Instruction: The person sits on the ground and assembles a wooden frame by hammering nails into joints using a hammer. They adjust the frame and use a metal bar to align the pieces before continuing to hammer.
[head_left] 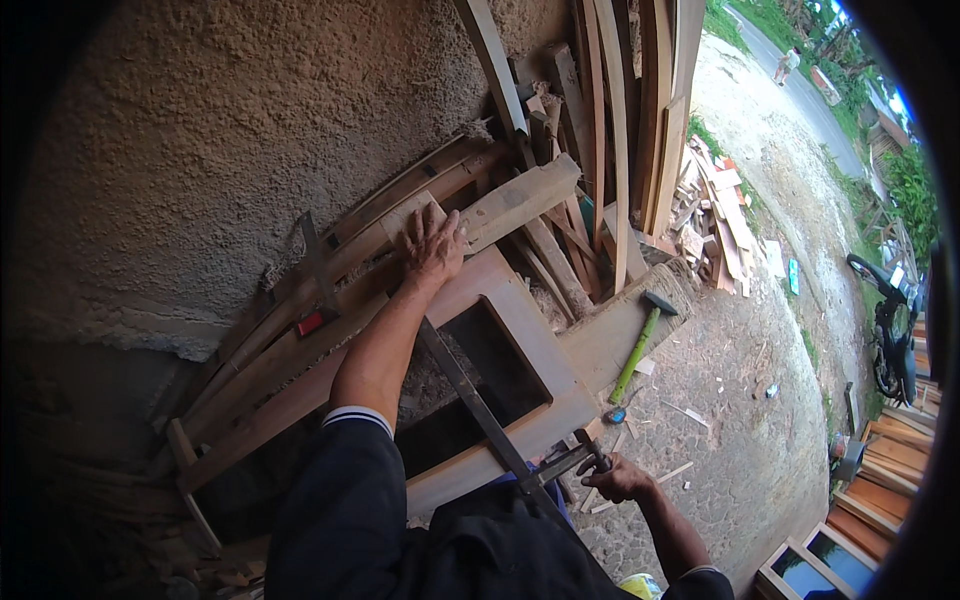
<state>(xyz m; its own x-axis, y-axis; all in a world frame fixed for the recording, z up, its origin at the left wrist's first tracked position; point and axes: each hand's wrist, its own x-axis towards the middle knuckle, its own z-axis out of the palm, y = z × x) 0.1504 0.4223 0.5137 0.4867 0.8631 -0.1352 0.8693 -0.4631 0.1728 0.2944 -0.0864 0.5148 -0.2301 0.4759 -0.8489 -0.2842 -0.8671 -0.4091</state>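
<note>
A wooden frame (560,405) with rectangular openings lies in front of me, over rough timber. Across it runs a long dark metal bar clamp (468,392). My right hand (618,479) is closed round the clamp's handle end, just off the frame's near right edge. My left hand (436,246) lies with fingers spread on a pale wooden block (408,218) at the frame's far side, beside a thick beam (525,203). Farther left, another metal bar (318,262) crosses the wood, with a red piece (310,323) near its lower end. What lies under my left palm is hidden.
A hammer (637,350) with a green handle lies on a plank (600,345) to the right. Long boards (650,130) lean upright against the rough wall (250,130). Offcuts (718,210) are heaped beyond, a motorcycle (893,330) stands far right, and a person (788,65) is on the road.
</note>
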